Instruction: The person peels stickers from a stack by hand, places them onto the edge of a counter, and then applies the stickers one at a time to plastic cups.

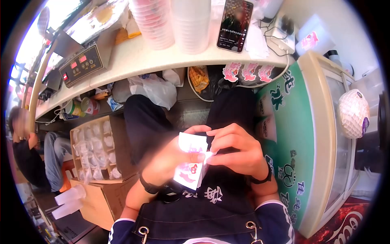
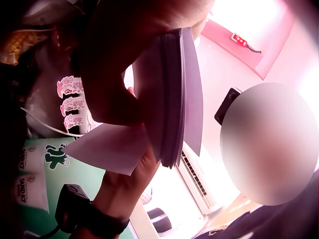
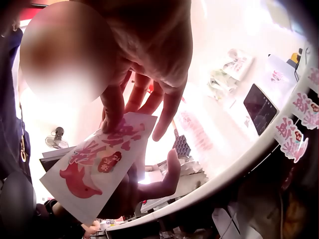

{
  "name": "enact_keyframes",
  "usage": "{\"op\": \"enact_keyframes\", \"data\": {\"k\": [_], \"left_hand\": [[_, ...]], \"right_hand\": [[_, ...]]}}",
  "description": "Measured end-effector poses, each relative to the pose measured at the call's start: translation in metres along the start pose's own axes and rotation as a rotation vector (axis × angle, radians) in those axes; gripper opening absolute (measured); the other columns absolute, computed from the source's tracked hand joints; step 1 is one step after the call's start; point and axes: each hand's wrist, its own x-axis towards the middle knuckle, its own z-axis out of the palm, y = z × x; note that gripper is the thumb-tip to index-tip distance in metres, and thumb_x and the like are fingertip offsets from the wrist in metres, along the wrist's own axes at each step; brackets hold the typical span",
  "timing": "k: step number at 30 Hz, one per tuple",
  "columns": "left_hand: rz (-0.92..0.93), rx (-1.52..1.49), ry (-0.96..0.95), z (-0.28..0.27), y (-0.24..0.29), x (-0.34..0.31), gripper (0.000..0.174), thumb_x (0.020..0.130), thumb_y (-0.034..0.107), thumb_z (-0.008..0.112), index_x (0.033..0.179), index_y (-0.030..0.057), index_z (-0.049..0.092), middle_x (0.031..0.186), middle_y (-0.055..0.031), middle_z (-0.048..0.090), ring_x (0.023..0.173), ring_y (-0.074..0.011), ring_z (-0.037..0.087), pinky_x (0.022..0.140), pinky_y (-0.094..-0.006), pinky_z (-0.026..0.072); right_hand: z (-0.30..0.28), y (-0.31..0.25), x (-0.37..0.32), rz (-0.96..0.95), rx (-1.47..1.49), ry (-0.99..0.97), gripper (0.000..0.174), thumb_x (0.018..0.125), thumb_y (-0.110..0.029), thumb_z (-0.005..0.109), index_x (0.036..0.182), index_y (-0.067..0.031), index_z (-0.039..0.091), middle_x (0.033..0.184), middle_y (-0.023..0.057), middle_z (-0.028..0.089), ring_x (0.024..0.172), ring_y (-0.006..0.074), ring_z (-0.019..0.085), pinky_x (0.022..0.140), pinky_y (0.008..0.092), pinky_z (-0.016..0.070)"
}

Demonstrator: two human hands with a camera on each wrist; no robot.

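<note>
dark apron (image 1: 191,213) with white lettering, nearest the head camera, just below the fingers of both hands. beyond the fingers, a long pale tabletop (image 1: 130,57). to the right of the fingers, a green-sided cabinet (image 1: 292,134) with a cream rim and lettering. well to their left, an open carton (image 1: 106,181) holding rows of clear-wrapped items, set on a closed carton (image 1: 97,203); farther left, another person (image 1: 32,160) in a dark top and blue trousers.

past the fingers, on the tabletop, two tall stacks of cups (image 1: 191,28), upright side by side; left of these, a dark control panel (image 1: 83,65) with red displays.

clasping a stack of printed sheets (image 1: 188,174) with the fingers of the left hand (image 1: 162,160), thumb across the front. pinching a single sheet (image 2: 112,149) at the stack's right edge with the fingers of the right hand (image 1: 239,150); in the left wrist view, angled away from the stack. pink lettering and a pink dolphin-like figure on the face seen from the right wrist.

ahead of the right fingers, a phone (image 1: 235,26) with a lit screen on the tabletop; nearer, below the tabletop edge, three pink stickers (image 1: 248,72) in a row.
</note>
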Motion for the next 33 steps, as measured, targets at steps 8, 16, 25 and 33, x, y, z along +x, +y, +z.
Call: {"op": "enact_keyframes", "data": {"k": [8, 16, 25, 33], "left_hand": [[-0.054, -0.034, -0.034, 0.003, 0.001, 0.0, 0.074, 0.073, -0.005, 0.078, 0.138, -0.001, 0.043, 0.113, -0.006, 0.063, 0.103, -0.0153, 0.065, 0.091, -0.0289, 0.0519], [-0.112, -0.023, -0.037, -0.007, -0.004, 0.002, 0.074, 0.072, -0.005, 0.077, 0.138, -0.0024, 0.043, 0.109, -0.0086, 0.064, 0.101, -0.0167, 0.066, 0.09, -0.0303, 0.0527], [-0.049, -0.023, 0.01, -0.002, -0.001, -0.002, 0.077, 0.072, -0.007, 0.076, 0.14, 0.0013, 0.041, 0.111, -0.0094, 0.064, 0.101, -0.018, 0.067, 0.09, -0.0313, 0.0541], [-0.024, 0.029, 0.027, -0.002, -0.003, -0.001, 0.076, 0.074, -0.009, 0.075, 0.141, 0.0037, 0.041, 0.108, -0.0067, 0.066, 0.094, -0.0148, 0.068, 0.08, -0.0269, 0.0561]], "right_hand": [[-0.005, 0.005, -0.001, 0.09, 0.328, -0.027, 0.025, 0.063, -0.001, 0.076, 0.086, -0.0036, 0.071, 0.093, 0.0063, 0.061, 0.088, 0.0271, 0.058, 0.089, 0.0412, 0.0545], [0.0, -0.005, 0.006, 0.041, 0.072, -0.06, 0.023, 0.066, 0.001, 0.073, 0.089, -0.0029, 0.072, 0.091, 0.0059, 0.061, 0.088, 0.0267, 0.059, 0.089, 0.0441, 0.0571], [-0.001, -0.004, 0.002, 0.047, 0.028, -0.048, 0.025, 0.061, -0.002, 0.075, 0.086, -0.0027, 0.069, 0.091, 0.0054, 0.063, 0.085, 0.0264, 0.061, 0.071, 0.035, 0.0539], [-0.002, -0.006, 0.004, 0.017, -0.008, -0.054, 0.025, 0.061, -0.001, 0.074, 0.085, -0.0018, 0.069, 0.091, 0.005, 0.063, 0.084, 0.0256, 0.061, 0.066, 0.0332, 0.0528]]}}
